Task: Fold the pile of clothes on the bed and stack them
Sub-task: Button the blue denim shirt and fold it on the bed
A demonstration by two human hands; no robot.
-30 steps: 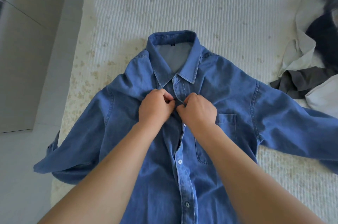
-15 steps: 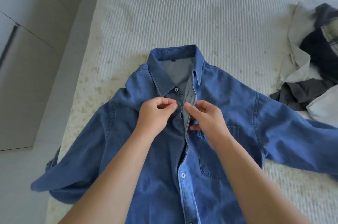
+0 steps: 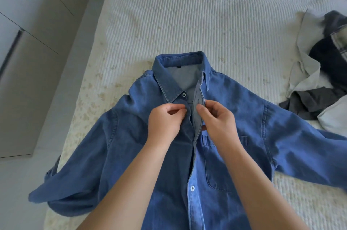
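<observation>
Shirt [image 3: 244,135] flat mid-bed [image 3: 187,13], front up; left hand [image 3: 165,122] pinches button edge, right hand [image 3: 216,122] pinches buttonhole strip, bringing them together for buttoning (likely prepping the fold)

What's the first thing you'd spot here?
A big blue shirt lies spread out, front up, in the middle of the white bed. Two hands, left hand and right hand, pinch its open front just below the collar. A jumbled clothes pile sits at the right edge.
</observation>
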